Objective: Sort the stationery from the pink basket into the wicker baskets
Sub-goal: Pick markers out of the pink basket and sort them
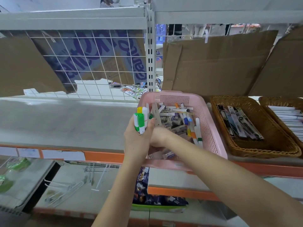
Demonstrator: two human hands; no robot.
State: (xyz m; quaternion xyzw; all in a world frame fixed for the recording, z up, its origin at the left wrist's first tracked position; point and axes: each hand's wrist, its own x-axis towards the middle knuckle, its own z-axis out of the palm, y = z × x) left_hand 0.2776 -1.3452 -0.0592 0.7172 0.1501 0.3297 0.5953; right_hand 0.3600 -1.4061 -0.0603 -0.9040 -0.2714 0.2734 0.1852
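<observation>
Currently left hand (137, 136) grip is clamped on a bundle of markers (140, 119), long axes upright. Right hand (158, 136) sits just right of it, inside the pink basket (211, 128); its fingers are hidden. Wicker basket (221, 102) lies farther right, nearer the right hand.

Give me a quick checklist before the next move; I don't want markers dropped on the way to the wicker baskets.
1. Left hand grips the marker bundle: ok.
2. Right hand holds something: cannot tell, it is partly hidden behind the left.
3. Pink basket sits on the shelf: ok, though its near edge overhangs.
4. Near wicker basket has bare floor showing: ok.
5. Stationery left in the pink basket: not ok, plenty remains.
</observation>
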